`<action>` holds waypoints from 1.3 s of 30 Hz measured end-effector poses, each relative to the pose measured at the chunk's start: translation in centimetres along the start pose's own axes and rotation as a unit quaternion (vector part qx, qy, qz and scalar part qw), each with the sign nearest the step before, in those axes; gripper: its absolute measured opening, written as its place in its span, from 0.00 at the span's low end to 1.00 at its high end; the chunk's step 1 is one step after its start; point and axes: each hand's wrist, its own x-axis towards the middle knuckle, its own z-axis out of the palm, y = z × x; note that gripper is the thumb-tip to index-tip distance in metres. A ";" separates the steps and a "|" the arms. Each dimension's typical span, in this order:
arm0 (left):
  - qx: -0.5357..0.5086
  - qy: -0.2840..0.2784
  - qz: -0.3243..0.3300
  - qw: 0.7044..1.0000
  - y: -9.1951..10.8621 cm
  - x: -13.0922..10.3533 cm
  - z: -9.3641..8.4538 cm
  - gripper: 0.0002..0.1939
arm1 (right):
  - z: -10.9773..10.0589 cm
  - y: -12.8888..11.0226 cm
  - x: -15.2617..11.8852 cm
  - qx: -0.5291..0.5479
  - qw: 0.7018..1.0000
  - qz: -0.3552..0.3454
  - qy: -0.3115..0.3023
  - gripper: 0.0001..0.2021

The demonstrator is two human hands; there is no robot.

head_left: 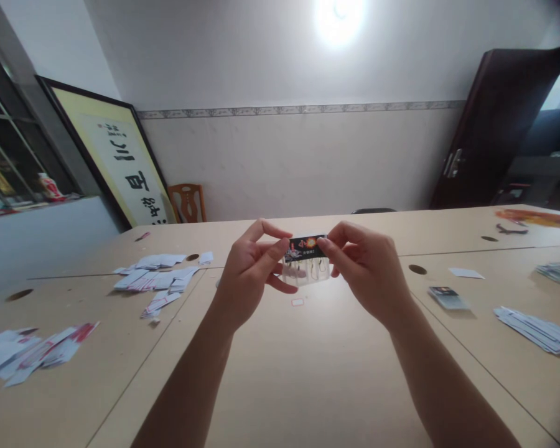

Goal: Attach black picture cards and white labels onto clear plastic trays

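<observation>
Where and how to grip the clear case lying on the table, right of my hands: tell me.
Pinch the clear case by its two long sides, probably from above with the right hand: it lies flat, both sides unobstructed.

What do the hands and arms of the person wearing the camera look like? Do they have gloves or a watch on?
The left hand and right hand are bare, with no gloves and no rings that I can see. Both forearms look bare too: no sleeves, watch or bracelet shows. They look wider toward the picture's bottom edge.
</observation>
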 end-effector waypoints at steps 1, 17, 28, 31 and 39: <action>-0.002 0.000 0.001 1.000 0.0 0.0 0.0 0.16 | 0.0 0.0 0.0 -0.003 1.000 0.000 0.004 0.13; 0.019 0.008 0.002 1.000 0.2 -0.2 0.2 0.17 | 0.3 0.3 -0.1 0.023 1.000 0.004 -0.007 0.14; 0.024 0.012 0.007 1.000 0.3 -0.3 0.2 0.16 | 0.4 0.1 -0.1 0.006 1.000 -0.002 0.005 0.14; 0.025 0.011 0.010 1.000 0.2 -0.2 0.2 0.16 | 0.5 0.2 0.0 -0.003 1.000 -0.005 0.021 0.14; 0.028 0.019 0.017 0.999 0.4 -0.2 0.1 0.15 | 0.9 0.4 0.1 -0.042 0.998 -0.021 0.047 0.14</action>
